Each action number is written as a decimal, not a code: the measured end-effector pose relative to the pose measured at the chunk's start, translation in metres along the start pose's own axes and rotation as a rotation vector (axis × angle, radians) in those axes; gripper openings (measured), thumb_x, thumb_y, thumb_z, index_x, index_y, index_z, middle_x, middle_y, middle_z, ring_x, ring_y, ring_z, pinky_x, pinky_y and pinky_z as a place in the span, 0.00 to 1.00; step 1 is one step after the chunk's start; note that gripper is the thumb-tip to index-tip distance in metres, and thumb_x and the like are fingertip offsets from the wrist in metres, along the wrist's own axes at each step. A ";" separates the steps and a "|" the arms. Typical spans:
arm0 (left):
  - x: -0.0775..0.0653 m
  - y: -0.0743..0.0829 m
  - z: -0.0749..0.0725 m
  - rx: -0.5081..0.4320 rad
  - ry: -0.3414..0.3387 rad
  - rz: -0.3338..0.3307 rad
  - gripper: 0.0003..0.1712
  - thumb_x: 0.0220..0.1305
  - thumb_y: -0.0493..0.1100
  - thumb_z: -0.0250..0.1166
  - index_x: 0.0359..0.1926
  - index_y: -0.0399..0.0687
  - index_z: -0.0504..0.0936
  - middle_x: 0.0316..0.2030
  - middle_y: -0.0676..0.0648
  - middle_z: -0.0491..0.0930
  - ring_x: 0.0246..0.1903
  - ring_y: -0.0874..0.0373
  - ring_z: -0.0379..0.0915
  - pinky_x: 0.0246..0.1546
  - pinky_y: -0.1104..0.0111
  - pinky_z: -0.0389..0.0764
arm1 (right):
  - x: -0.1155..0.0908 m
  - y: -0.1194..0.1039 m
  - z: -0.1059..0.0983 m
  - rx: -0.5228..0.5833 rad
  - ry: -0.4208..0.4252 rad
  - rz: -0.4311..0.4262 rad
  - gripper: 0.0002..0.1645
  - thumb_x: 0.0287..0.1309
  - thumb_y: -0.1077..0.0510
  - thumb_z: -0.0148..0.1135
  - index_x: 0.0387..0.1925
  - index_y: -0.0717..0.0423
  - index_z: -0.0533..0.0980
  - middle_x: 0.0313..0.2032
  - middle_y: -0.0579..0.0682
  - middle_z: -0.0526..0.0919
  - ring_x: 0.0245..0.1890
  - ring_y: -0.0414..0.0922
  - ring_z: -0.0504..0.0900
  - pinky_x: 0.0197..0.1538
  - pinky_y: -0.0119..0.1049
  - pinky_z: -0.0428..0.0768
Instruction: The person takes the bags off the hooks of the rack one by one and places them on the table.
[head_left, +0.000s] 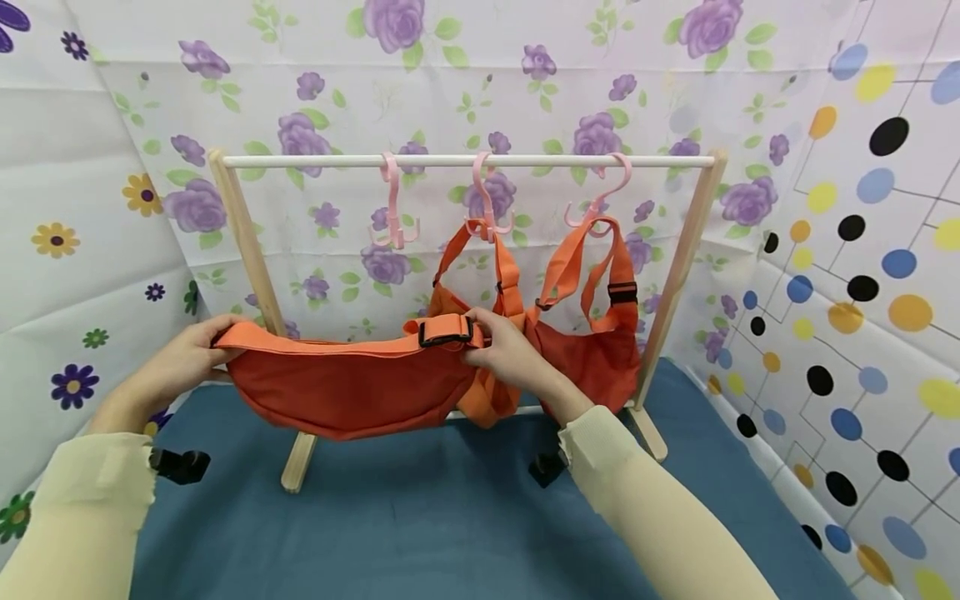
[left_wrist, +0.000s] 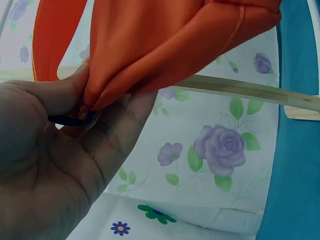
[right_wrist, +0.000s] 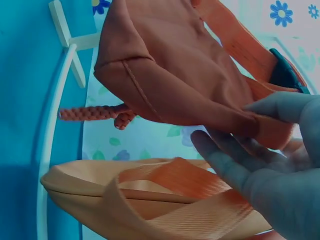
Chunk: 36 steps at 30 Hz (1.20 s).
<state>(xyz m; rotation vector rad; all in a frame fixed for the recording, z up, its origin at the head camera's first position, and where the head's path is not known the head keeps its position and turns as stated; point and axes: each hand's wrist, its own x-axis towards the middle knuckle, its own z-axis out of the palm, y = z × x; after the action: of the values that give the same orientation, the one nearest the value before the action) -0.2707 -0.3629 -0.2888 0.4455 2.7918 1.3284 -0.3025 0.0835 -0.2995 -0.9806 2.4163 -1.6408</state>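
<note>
Currently, both hands hold one red-orange bag (head_left: 352, 387), each at one end. The bag is raised off the counter (head_left: 390, 533), in front of the rack, with its long side facing the wearer and its top edge roughly level.

Left hand (head_left: 180, 358): narrow grip. The thumb and fingers pinch the upper left corner of the bag; the left wrist view shows the fabric gathered between them.

Right hand (head_left: 513, 350): narrow grip. The thumb and fingers pinch the right end of the bag, just beside a black buckle (head_left: 446, 335) on the orange strap (head_left: 437, 322).

The rack consists of a white rod (head_left: 315, 161) carried between a left wooden post (head_left: 247, 242) and a right wooden post (head_left: 682, 258). Its feet rest on the counter, which has a blue covering. Three pink hooks hang from the rod: a left hook (head_left: 393, 204), a middle hook (head_left: 486, 200) and a right hook (head_left: 597, 206).

The middle hook carries a second orange bag (head_left: 446, 302) by its strap; the held bag and the right hand partly cover it in the head view. The right hook carries a third bag (head_left: 588, 367), with a black buckle on its strap. Behind the rack is a flowered sheet (head_left: 435, 92).
</note>
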 end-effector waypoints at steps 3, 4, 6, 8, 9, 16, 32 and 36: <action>0.001 -0.001 0.001 0.000 0.005 0.001 0.22 0.80 0.29 0.45 0.70 0.30 0.62 0.53 0.43 0.76 0.44 0.65 0.79 0.44 0.64 0.86 | -0.002 0.004 0.004 0.041 0.032 -0.004 0.18 0.67 0.70 0.59 0.56 0.60 0.74 0.49 0.57 0.82 0.37 0.48 0.78 0.40 0.37 0.77; 0.001 -0.001 0.001 -0.003 0.008 0.002 0.22 0.80 0.30 0.45 0.70 0.30 0.61 0.54 0.43 0.76 0.44 0.66 0.79 0.44 0.65 0.86 | -0.003 0.006 0.005 0.052 0.043 -0.003 0.17 0.68 0.70 0.59 0.56 0.59 0.74 0.50 0.57 0.82 0.37 0.48 0.79 0.40 0.37 0.78; 0.001 -0.003 0.001 -0.011 0.012 0.004 0.22 0.81 0.31 0.46 0.71 0.30 0.60 0.54 0.44 0.77 0.43 0.66 0.80 0.44 0.66 0.85 | -0.005 0.008 0.008 0.074 0.061 0.009 0.17 0.69 0.69 0.59 0.56 0.59 0.73 0.51 0.57 0.83 0.39 0.48 0.82 0.41 0.38 0.80; -0.001 -0.006 0.001 -0.018 0.019 0.003 0.22 0.81 0.32 0.47 0.71 0.30 0.59 0.53 0.47 0.78 0.43 0.66 0.81 0.43 0.67 0.85 | -0.007 0.010 0.011 0.085 0.077 0.021 0.17 0.70 0.68 0.59 0.58 0.58 0.73 0.51 0.56 0.82 0.40 0.48 0.83 0.42 0.38 0.81; -0.002 -0.008 0.001 -0.022 0.022 0.004 0.22 0.81 0.32 0.47 0.71 0.30 0.59 0.52 0.48 0.79 0.43 0.66 0.81 0.43 0.67 0.85 | -0.008 0.010 0.012 0.082 0.086 0.025 0.18 0.70 0.67 0.59 0.59 0.57 0.72 0.52 0.55 0.82 0.41 0.48 0.83 0.43 0.38 0.81; -0.010 -0.018 -0.004 -0.086 0.012 0.036 0.19 0.81 0.34 0.52 0.68 0.35 0.64 0.47 0.60 0.81 0.44 0.64 0.81 0.42 0.69 0.85 | -0.011 0.011 0.018 0.050 0.132 0.029 0.23 0.70 0.66 0.59 0.64 0.57 0.70 0.53 0.55 0.83 0.43 0.48 0.82 0.46 0.36 0.81; -0.017 -0.020 -0.008 -0.157 -0.195 0.023 0.22 0.77 0.33 0.58 0.67 0.43 0.67 0.53 0.54 0.83 0.50 0.57 0.80 0.49 0.70 0.81 | -0.012 0.014 0.022 0.063 0.247 0.083 0.23 0.68 0.67 0.58 0.63 0.57 0.72 0.53 0.58 0.83 0.39 0.48 0.83 0.43 0.35 0.80; -0.018 -0.021 -0.009 -0.161 -0.214 0.011 0.22 0.77 0.34 0.58 0.67 0.41 0.66 0.53 0.55 0.83 0.51 0.58 0.81 0.49 0.72 0.79 | -0.011 0.015 0.024 0.061 0.260 0.082 0.22 0.69 0.67 0.58 0.63 0.57 0.73 0.48 0.56 0.84 0.37 0.47 0.83 0.41 0.34 0.80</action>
<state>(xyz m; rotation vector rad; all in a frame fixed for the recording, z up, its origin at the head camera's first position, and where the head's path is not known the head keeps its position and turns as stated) -0.2597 -0.3874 -0.3008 0.5605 2.4924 1.4024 -0.2913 0.0733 -0.3263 -0.6866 2.5060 -1.9048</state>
